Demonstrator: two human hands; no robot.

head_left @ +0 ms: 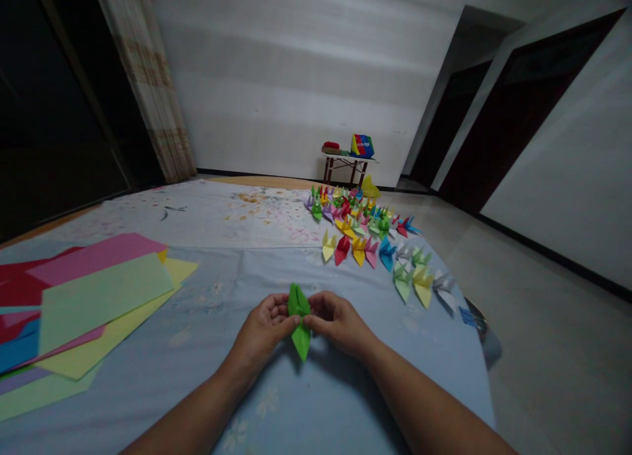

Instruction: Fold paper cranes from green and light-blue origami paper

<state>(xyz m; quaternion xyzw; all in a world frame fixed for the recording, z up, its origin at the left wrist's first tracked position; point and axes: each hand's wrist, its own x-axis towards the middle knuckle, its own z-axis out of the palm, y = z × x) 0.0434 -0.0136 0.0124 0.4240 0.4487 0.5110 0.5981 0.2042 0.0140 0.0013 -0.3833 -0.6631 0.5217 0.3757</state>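
Closest to me, 2 bare forearms are reaching in over the worktop, and both hands are working at the same spot. The left hand is closing around the left side of a green origami piece, its thumb pressing on the front and its fingers curling in behind. The right hand is mirroring that grip, its thumb tip sitting just beside the other. The piece is standing roughly upright between them, a split tip pointing up and a single point facing down.

If the 2 thumbs were pulling unevenly, I suspect the paper could be tearing near its middle or creasing askew.

Off to the left, coloured paper sheets are lying in a loose, overlapping pile; a stray elbow could be sending them sliding. To the right, a silver paper crane is resting near the worktop's edge, beside a yellow paper crane; a careless sweep of the right arm could be tipping either onto the floor.

Farther back, a dense crowd of paper cranes is covering the far right, perhaps toppling easily if bumped. Beyond, a multicoloured box is sitting on a small table by the wall.
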